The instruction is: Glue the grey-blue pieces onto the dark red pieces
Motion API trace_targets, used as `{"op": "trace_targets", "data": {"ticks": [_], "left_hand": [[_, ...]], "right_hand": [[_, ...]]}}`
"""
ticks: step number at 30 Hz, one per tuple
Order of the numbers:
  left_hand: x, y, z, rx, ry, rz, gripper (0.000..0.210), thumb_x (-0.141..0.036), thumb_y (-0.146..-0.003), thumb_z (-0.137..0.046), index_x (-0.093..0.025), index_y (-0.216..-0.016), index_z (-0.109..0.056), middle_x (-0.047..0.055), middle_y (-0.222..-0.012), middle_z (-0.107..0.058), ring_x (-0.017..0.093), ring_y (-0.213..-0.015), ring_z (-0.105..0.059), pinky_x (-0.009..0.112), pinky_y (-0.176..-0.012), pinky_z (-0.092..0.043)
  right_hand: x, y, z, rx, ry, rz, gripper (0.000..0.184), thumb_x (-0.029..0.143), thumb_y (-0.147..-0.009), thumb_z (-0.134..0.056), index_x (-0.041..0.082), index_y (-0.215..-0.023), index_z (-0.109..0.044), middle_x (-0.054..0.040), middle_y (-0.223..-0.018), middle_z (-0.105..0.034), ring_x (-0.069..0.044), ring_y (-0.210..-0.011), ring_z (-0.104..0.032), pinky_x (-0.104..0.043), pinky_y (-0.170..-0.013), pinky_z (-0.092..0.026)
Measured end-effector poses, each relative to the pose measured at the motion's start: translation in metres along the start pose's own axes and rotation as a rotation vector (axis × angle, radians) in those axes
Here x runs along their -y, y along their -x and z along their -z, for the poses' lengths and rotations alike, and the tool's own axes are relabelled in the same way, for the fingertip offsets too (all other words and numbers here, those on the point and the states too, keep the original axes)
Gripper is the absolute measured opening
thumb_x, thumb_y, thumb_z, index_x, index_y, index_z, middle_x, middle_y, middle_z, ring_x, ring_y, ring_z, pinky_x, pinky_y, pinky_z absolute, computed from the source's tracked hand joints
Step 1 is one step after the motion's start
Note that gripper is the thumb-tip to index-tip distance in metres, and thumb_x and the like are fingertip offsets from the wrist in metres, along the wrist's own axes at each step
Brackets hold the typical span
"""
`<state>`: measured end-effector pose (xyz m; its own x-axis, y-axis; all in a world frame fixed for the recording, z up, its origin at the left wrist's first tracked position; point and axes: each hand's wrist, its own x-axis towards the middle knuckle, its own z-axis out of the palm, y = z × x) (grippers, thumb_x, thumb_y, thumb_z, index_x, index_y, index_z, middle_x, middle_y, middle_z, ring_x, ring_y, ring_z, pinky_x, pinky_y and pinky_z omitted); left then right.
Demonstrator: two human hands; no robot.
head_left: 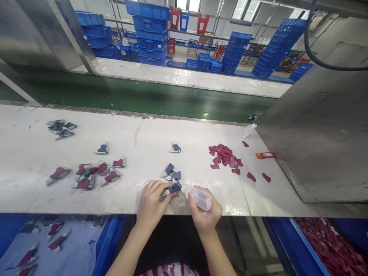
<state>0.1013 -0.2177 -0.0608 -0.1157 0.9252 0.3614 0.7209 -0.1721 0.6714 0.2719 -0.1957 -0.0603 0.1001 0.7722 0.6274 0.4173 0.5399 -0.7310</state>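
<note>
Between the fingers of my left hand (153, 199) is a small dark-blue and grey skate-shaped piece (174, 188), held just above the white table. My right hand (207, 215) grips a translucent squeeze bottle (201, 198), tilted so its nozzle meets or nearly meets the blue face of that piece; I cannot tell if they touch. Right behind my left fingers lie more blue-faced pieces (169, 168), and a single one (175, 147) sits farther back. To the right is a heap of flat maroon pieces (225, 156), with several scattered beside it.
Maroon-faced pieces (86, 176) and blue-faced pieces (61, 128) lie on the left. Blue bins stand below the table: one with finished-looking pieces (57, 241), one with maroon pieces (333, 245). A red-yellow packet (265, 155) lies by the metal panel (327, 142). Behind runs a green belt (161, 100).
</note>
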Motion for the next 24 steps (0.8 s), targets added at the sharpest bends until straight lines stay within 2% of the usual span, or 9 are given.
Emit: {"op": "trace_targets", "data": {"ticks": [10,24], "left_hand": [[-0.001,-0.001,0.0014,0.005,0.014,0.0,0.012,-0.024,-0.085,-0.071,-0.024,-0.096,-0.069,0.004,-0.089,-0.071,0.024,-0.09,-0.063,0.038,-0.079,-0.048],[0.0031,0.0001,-0.0007,-0.017,-0.031,-0.054,0.017,-0.024,-0.082,-0.076,-0.022,-0.096,-0.067,0.002,-0.09,-0.071,0.021,-0.089,-0.062,0.035,-0.079,-0.047]], "right_hand": [[0.0011,-0.0015,-0.0001,0.03,-0.011,0.006,0.016,0.018,-0.083,-0.069,0.016,-0.098,-0.067,-0.0055,-0.078,-0.071,-0.018,-0.065,-0.069,-0.029,-0.056,-0.058],[-0.003,0.0046,0.0014,-0.038,-0.035,-0.062,0.011,0.017,-0.084,-0.067,0.016,-0.095,-0.067,-0.004,-0.077,-0.067,-0.018,-0.066,-0.066,-0.028,-0.058,-0.054]]}}
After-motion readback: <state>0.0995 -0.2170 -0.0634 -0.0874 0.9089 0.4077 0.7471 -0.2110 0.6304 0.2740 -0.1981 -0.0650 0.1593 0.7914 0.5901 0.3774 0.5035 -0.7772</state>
